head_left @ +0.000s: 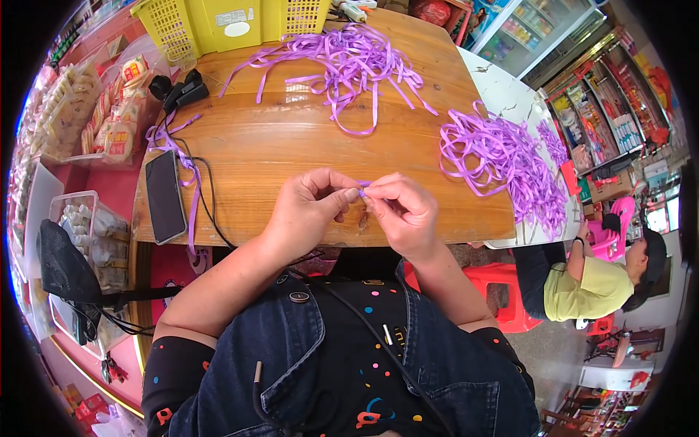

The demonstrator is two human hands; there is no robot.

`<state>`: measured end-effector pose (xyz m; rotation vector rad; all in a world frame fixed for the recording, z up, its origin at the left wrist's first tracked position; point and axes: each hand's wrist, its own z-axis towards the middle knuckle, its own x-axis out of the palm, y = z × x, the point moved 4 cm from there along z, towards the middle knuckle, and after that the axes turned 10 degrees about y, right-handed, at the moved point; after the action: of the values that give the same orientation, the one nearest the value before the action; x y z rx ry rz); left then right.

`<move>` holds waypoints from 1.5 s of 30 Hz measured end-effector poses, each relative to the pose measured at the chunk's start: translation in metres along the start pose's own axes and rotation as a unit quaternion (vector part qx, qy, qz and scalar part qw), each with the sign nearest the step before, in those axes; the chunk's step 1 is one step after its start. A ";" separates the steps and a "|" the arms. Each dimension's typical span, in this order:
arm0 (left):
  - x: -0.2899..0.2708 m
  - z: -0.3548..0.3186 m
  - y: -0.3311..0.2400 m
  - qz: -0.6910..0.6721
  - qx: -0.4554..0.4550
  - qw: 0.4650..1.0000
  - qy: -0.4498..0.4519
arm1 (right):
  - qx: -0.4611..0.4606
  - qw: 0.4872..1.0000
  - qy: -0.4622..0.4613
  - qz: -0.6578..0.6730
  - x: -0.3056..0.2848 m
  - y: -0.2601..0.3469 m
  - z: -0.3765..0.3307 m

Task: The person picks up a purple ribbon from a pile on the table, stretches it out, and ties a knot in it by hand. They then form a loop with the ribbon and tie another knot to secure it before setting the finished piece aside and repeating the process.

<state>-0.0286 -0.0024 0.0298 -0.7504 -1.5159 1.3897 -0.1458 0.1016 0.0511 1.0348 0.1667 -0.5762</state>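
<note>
Close together over the front of the wooden table, my left hand and my right hand pinch a short bit of purple ribbon between thumbs and forefingers. Only a small part of the ribbon shows between the fingertips. Beyond my hands lies a loose tangle of purple ribbons. To the right, a larger heap of purple ribbons spreads across the table's edge onto a white marbled surface.
The wooden table carries a dark phone, a black cable and a yellow basket. Packaged goods line the left side. A person in a yellow shirt sits at the right, near a red stool.
</note>
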 end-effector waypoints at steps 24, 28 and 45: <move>0.006 -0.007 -0.002 0.006 -0.002 1.000 -0.026 | -0.057 0.997 -0.014 -0.047 0.006 0.014 0.002; 0.008 -0.009 -0.006 0.001 0.003 1.000 -0.026 | -0.051 0.999 0.000 -0.019 0.005 0.010 0.000; 0.004 -0.002 -0.001 -0.072 0.008 0.997 0.004 | 0.040 0.984 -0.022 0.172 0.007 -0.011 -0.004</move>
<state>-0.0285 0.0016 0.0315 -0.6233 -1.5199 1.2894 -0.1454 0.0979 0.0380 1.0984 -0.0749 -0.2935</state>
